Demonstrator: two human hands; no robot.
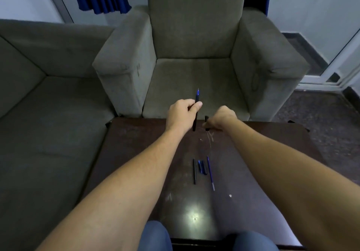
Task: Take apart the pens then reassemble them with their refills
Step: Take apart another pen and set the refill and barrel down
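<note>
My left hand (182,115) is closed around a black pen (196,112) with a blue tip, held nearly upright over the far edge of the dark table (136,153). Just to its right, my right hand (221,119) is closed on a short black pen cap (206,123). Nearer to me on the table lie loose parts side by side: a black barrel (194,171), a short blue and black piece (202,167), and a thin blue refill (210,173).
A grey armchair (194,46) stands right beyond the table's far edge. A grey sofa (39,104) runs along the left. My knees in blue jeans (153,235) are at the table's near edge. Dark floor lies to the right.
</note>
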